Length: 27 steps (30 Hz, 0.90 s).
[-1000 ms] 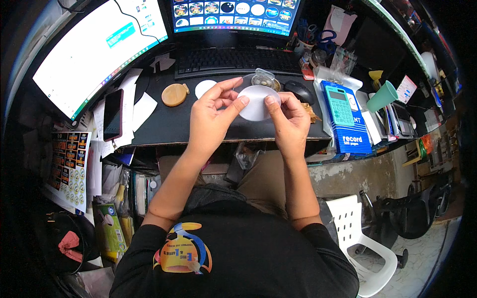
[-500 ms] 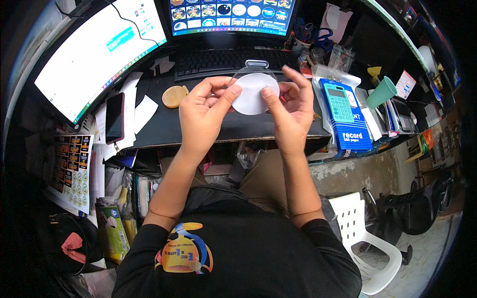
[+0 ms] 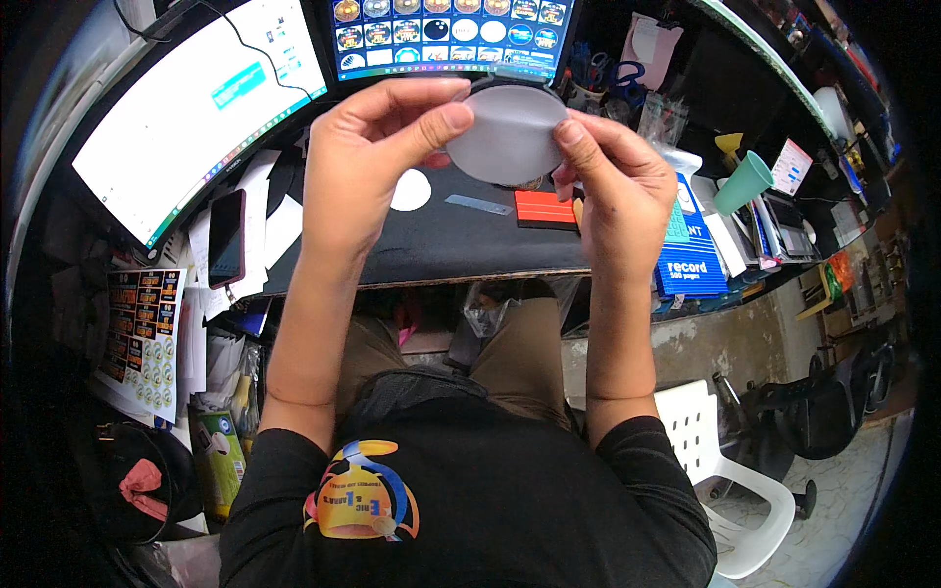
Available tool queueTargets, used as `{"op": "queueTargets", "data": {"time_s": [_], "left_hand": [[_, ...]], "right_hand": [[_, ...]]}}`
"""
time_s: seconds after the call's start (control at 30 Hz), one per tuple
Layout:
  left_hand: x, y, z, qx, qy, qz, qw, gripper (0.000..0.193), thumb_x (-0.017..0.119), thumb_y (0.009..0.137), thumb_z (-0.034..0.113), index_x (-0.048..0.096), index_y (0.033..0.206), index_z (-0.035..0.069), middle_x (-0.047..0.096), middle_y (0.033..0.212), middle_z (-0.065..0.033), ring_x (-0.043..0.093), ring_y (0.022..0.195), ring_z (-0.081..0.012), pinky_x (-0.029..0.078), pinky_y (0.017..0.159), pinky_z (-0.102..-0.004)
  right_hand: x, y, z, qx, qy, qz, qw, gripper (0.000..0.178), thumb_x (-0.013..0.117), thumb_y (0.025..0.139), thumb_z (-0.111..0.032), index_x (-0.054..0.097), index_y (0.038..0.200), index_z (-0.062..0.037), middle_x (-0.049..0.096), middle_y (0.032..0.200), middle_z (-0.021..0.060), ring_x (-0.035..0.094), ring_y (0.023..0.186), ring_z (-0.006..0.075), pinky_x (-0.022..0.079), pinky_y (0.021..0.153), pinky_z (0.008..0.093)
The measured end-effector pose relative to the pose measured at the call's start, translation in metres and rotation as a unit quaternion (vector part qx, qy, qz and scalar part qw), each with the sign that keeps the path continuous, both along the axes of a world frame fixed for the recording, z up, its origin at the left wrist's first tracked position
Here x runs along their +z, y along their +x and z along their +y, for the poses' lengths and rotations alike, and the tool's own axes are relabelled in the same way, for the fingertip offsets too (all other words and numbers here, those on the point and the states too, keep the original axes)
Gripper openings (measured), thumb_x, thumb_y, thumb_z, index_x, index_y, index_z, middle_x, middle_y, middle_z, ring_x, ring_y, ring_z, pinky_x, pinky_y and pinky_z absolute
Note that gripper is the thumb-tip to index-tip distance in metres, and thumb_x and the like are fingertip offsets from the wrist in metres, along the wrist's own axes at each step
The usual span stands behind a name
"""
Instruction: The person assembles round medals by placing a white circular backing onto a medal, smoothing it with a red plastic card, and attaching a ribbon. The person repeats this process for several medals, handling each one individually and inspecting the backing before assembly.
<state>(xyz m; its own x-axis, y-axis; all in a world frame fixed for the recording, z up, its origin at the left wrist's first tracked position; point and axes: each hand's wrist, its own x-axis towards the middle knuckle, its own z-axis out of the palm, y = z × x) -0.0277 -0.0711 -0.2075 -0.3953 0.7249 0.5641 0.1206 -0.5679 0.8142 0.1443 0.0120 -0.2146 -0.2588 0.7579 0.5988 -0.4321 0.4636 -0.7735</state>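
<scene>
Left hand (image 3: 377,147) and right hand (image 3: 616,176) are both pinching the disc (image 3: 508,135) by its edges, upper middle of the frame. Lower down, a white circle (image 3: 411,191) and red rectangle (image 3: 545,209) just sit on the surface (image 3: 441,240).

Pale disc (image 3: 508,135) hides most of desk item (image 3: 529,184); calculator (image 3: 677,224) mostly covered; monitor (image 3: 451,31) cut off.

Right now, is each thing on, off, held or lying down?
Round greyish-white disc: held up
Left hand: gripping the disc's left edge
Right hand: gripping its right edge
Black-framed left monitor: on
Black-framed middle monitor: on
Slim rectangular reddish-edged phone: screen dark
Flat white circle: lying on the black desk
</scene>
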Motion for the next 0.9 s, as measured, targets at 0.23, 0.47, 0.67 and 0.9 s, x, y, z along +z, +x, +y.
{"op": "queueTargets", "data": {"time_s": [0.23, 0.47, 0.67, 0.9], "left_hand": [[0.020, -0.001, 0.000, 0.016, 0.090, 0.039, 0.995, 0.022, 0.076, 0.084, 0.018, 0.074, 0.102, 0.006, 0.073, 0.094, -0.0074, 0.068, 0.082, -0.0108, 0.056, 0.064, -0.0221], [0.032, -0.001, -0.006, 0.055, 0.106, 0.078, 0.990, 0.019, 0.075, 0.085, 0.016, 0.074, 0.101, 0.006, 0.073, 0.095, -0.0076, 0.068, 0.081, -0.0102, 0.056, 0.063, -0.0216], [0.034, -0.004, -0.007, 0.055, 0.129, 0.087, 0.986, 0.018, 0.074, 0.085, 0.015, 0.074, 0.101, 0.005, 0.073, 0.095, -0.0076, 0.068, 0.081, -0.0102, 0.056, 0.063, -0.0215], [0.034, -0.007, -0.005, 0.059, 0.132, 0.090, 0.985, 0.018, 0.074, 0.086, 0.014, 0.074, 0.101, 0.005, 0.073, 0.094, -0.0067, 0.067, 0.081, -0.0093, 0.055, 0.063, -0.0211]], "right_hand": [[0.027, 0.000, -0.004, 0.054, 0.035, 0.040, 0.997, 0.022, 0.075, 0.084, -0.011, 0.072, 0.101, 0.0028, 0.069, 0.079, 0.0083, 0.059, 0.057, 0.0090, 0.046, 0.048, 0.0206], [0.036, -0.002, -0.005, 0.056, 0.068, 0.053, 0.995, 0.020, 0.074, 0.085, -0.009, 0.072, 0.101, 0.0027, 0.070, 0.081, 0.0098, 0.061, 0.058, 0.0097, 0.046, 0.047, 0.0203], [0.037, -0.006, -0.004, 0.054, 0.090, 0.056, 0.993, 0.020, 0.073, 0.085, -0.010, 0.072, 0.102, 0.0027, 0.069, 0.078, 0.0088, 0.061, 0.057, 0.0094, 0.047, 0.047, 0.0207], [0.039, -0.007, -0.001, 0.065, 0.092, 0.052, 0.992, 0.021, 0.073, 0.086, -0.011, 0.072, 0.102, 0.0029, 0.068, 0.075, 0.0085, 0.060, 0.056, 0.0096, 0.048, 0.048, 0.0211]]}}
